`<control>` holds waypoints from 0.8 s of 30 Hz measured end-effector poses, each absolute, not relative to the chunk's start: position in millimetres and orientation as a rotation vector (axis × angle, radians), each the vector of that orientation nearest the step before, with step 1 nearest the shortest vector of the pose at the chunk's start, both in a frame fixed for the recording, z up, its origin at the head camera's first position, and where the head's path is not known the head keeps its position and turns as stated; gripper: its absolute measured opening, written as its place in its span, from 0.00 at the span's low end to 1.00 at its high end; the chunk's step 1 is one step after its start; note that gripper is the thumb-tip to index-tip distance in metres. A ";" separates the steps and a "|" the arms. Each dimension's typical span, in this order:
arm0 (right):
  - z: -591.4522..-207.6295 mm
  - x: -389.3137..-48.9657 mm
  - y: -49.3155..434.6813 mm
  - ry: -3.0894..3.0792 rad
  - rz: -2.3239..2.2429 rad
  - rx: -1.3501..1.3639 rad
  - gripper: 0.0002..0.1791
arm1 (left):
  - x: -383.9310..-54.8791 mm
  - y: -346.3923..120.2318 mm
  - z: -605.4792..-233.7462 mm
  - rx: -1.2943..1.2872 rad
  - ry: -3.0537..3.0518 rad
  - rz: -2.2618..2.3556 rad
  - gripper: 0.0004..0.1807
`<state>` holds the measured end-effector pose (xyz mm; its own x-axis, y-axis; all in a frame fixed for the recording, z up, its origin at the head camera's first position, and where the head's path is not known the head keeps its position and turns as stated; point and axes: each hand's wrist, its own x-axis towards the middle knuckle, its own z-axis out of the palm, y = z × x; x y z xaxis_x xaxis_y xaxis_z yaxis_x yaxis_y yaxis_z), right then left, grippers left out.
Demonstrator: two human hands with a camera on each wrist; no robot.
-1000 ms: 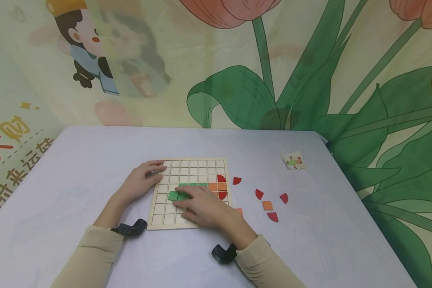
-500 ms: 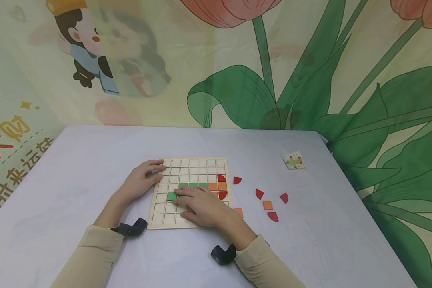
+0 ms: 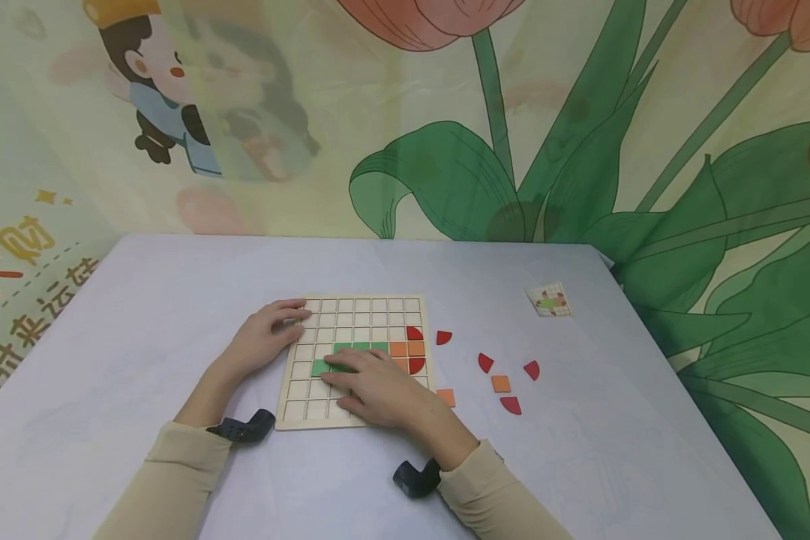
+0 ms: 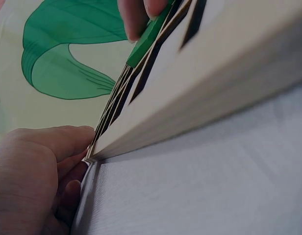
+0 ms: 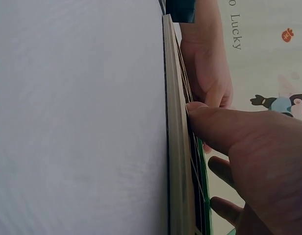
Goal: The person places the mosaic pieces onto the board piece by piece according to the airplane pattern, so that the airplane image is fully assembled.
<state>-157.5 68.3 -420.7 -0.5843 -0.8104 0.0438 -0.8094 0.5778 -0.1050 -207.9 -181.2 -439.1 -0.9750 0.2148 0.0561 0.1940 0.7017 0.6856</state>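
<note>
i'm resting the left hand (image 3: 261, 337), fingers loosely extended, on the left edge of the gridded board (image 3: 317, 410), while the right hand (image 3: 379, 388), fingers outstretched, is touching green tiles (image 3: 319, 367) mid-board; red pieces (image 3: 486, 362) are lying farther right.

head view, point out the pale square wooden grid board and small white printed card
Pale square wooden grid board (image 3: 362, 320), head view, a bare cell.
Small white printed card (image 3: 550, 301), head view, middle of its face.
</note>
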 end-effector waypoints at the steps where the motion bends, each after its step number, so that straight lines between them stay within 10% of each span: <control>1: -420.5 -157.5 68.5 2.780 -0.180 -1.425 0.24 | -208.0 -181.1 -439.2 0.350 2.873 1.152 0.19; 24: -411.5 -164.7 81.8 2.789 -0.339 -1.307 0.22 | -208.7 -181.0 -438.6 0.350 2.872 1.146 0.19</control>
